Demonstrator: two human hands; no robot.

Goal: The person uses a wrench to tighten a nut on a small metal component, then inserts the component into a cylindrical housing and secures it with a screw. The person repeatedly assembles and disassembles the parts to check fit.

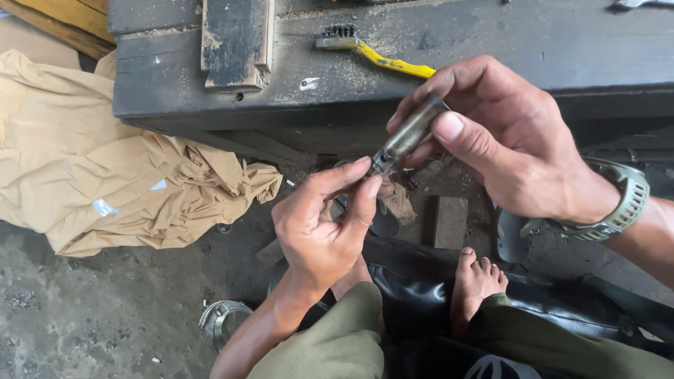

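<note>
My right hand (505,133) grips a short, dull metal cylinder (409,133) between thumb and fingers, tilted with its lower end toward my left hand. My left hand (326,221) pinches that lower tip with thumb and forefinger; whatever small piece sits there is hidden by the fingertips. A watch with a grey-green strap (625,203) is on my right wrist. Both hands are held above my lap, just in front of a dark wooden workbench (491,49).
A yellow-handled wire brush (372,52) lies on the bench beside a dark wooden block (235,42). Crumpled tan cloth (105,161) covers the floor at left. A metal ring (221,319), a small wood block (449,221) and my bare foot (477,281) are below.
</note>
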